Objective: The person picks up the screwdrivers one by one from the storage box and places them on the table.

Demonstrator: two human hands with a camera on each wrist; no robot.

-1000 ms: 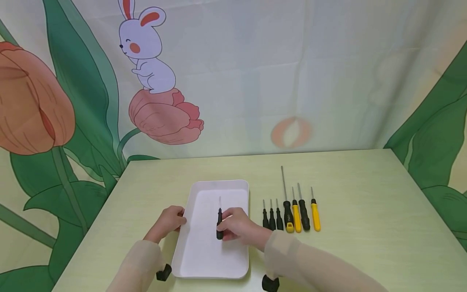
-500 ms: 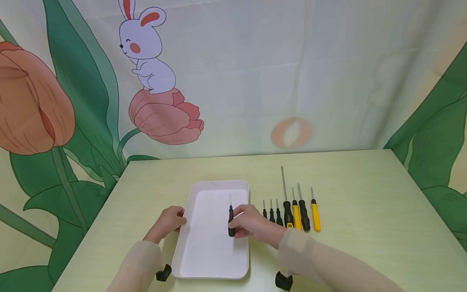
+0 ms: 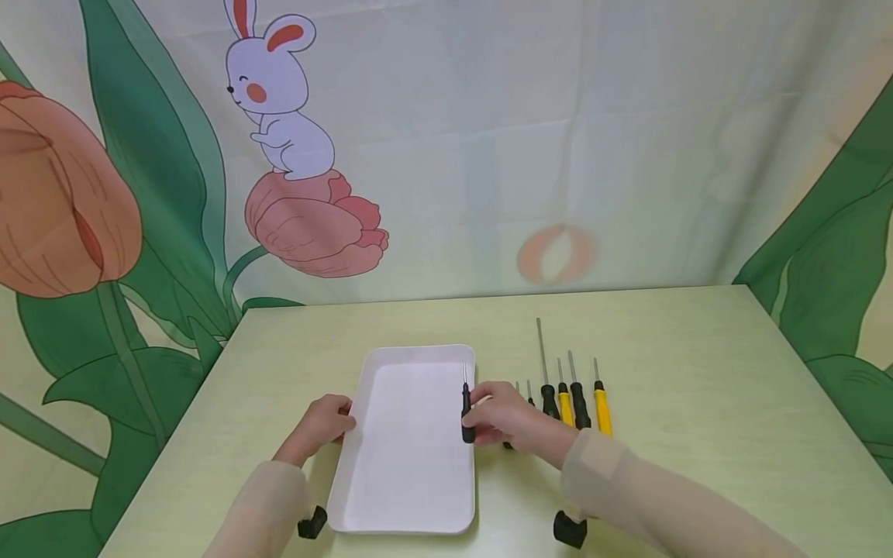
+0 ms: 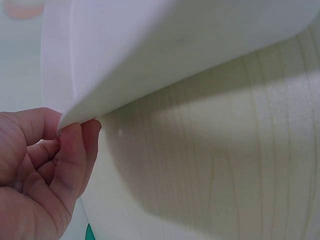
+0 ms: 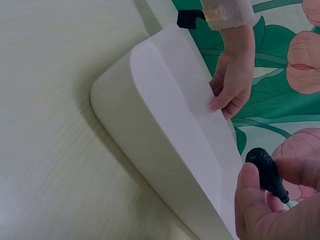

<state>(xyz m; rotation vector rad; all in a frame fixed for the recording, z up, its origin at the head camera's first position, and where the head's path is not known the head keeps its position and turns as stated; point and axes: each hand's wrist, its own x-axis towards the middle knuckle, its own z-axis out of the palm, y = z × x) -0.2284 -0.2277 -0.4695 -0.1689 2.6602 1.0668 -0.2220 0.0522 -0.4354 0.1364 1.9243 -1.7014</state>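
Note:
My right hand (image 3: 512, 417) pinches a small black screwdriver (image 3: 467, 415) by its handle, tip pointing away from me, over the right rim of a white tray (image 3: 398, 473). In the right wrist view the black handle (image 5: 265, 167) sits between thumb and fingers. My left hand (image 3: 317, 428) holds the tray's left rim; the left wrist view shows thumb and fingers pinching that edge (image 4: 59, 122). The tray's floor is bare. Just right of my right hand lies a row of screwdrivers, among them a yellow-handled one (image 3: 603, 409); hand and wrist partly cover the row.
A long black-handled screwdriver (image 3: 547, 395) reaches farthest back in the row. The pale wooden table (image 3: 711, 387) extends to the right. Behind its back edge hangs a curtain (image 3: 460, 155) printed with a rabbit and tulips.
My right hand has moved right with the small screwdriver, from over the tray's middle to its right rim. More of the screwdriver row is now covered. My left hand has stayed on the tray.

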